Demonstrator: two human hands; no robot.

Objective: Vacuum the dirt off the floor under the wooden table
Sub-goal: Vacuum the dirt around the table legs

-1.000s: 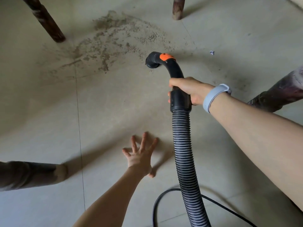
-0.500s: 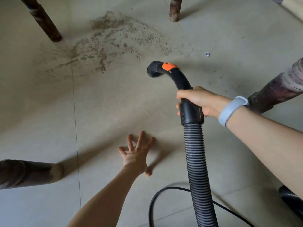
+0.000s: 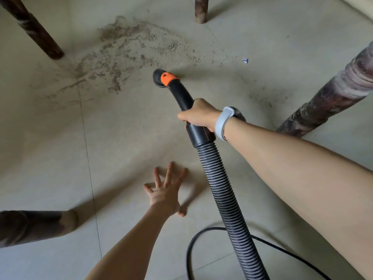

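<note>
Since the earlier frames your right hand (image 3: 198, 116) has carried the nozzle (image 3: 161, 78) forward, from well short of the dirt (image 3: 129, 51) to its near edge. You are in the approach step: the patch looks untouched, lying between the two far legs. Your right hand is clamped round the black tube just above the hose (image 3: 224, 195); your left hand (image 3: 164, 191) is spread flat on the floor (image 3: 50, 148), holding nothing. Next, sweep the mouth low across the patch (the faint smear nearer the right leg needs a pass too). Count: four legs, one hose, one cord (image 3: 189, 251), one small scrap (image 3: 245, 61), one wristband (image 3: 222, 123).
</note>
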